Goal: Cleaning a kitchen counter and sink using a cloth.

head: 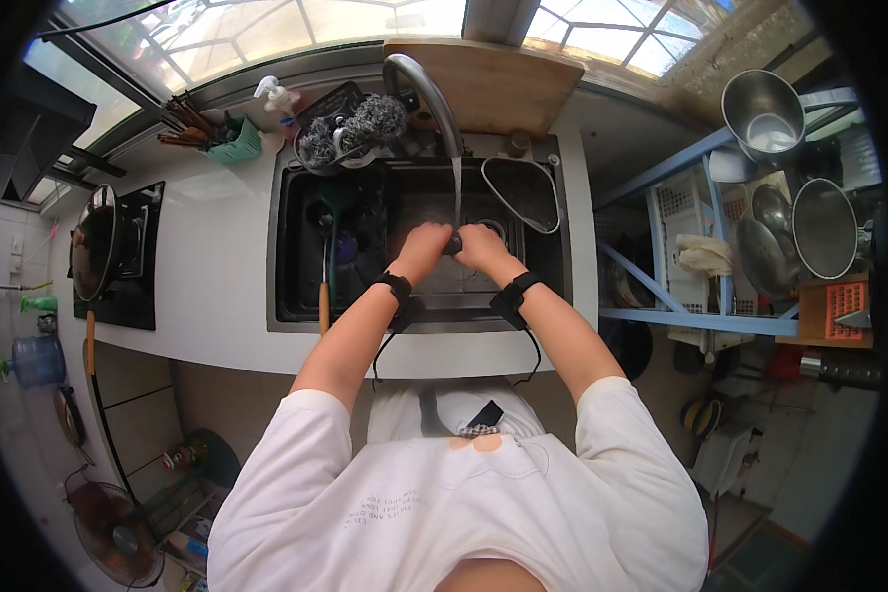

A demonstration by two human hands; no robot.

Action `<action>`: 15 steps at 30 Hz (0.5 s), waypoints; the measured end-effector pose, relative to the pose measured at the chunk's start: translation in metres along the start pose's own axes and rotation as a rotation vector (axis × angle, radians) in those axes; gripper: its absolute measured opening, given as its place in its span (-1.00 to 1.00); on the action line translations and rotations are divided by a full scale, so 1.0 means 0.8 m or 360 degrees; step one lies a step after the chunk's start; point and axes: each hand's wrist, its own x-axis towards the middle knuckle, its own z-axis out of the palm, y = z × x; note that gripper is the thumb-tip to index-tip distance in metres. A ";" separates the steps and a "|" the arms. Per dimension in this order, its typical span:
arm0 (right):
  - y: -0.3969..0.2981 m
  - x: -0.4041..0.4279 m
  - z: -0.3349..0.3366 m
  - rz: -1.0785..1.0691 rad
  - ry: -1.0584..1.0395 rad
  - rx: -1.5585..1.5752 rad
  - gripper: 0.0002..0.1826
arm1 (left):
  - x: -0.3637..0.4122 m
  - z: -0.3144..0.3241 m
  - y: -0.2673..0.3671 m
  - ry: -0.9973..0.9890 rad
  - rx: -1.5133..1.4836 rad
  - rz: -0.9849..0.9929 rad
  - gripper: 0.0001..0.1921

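Water runs from the curved metal faucet [453, 133] into the black sink [285, 244]. Under the stream, my left hand [425, 250] and my right hand [482, 248] grip a small dark object [453, 243] between them. Its kind is hard to tell, since my fingers cover most of it. A wooden-handled utensil [323, 303] and a green long-handled utensil [333, 229] lean in the left part of the sink. At the sink's right rear is a triangular strainer basket [522, 196], near the drain [492, 226]. Both my wrists wear black bands with cables.
Steel wool scrubbers [374, 122] and a pump bottle [275, 100] stand behind the sink. A wooden cutting board [488, 85] leans at the window. On the left are a green utensil basket [237, 140] and a lidded pan [96, 248] on the stove. A blue rack [695, 320] holds pots at right.
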 end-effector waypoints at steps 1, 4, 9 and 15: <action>-0.017 -0.003 -0.009 0.0018 0.0019 -0.0155 -0.75 | -0.003 0.005 -0.007 0.0005 0.0006 -0.0014 -0.75; -0.027 -0.010 -0.021 0.0014 0.0076 -0.0401 -0.78 | 0.001 0.013 -0.011 -0.0031 -0.0132 -0.0126 -0.77; -0.009 -0.013 -0.027 -0.0067 0.0122 -0.0639 -0.87 | 0.017 0.001 0.021 -0.0054 -0.0069 -0.0169 -0.95; -0.005 -0.012 -0.022 -0.0195 0.0190 -0.0646 -0.88 | 0.021 -0.006 0.025 -0.0112 0.0057 -0.0239 -0.94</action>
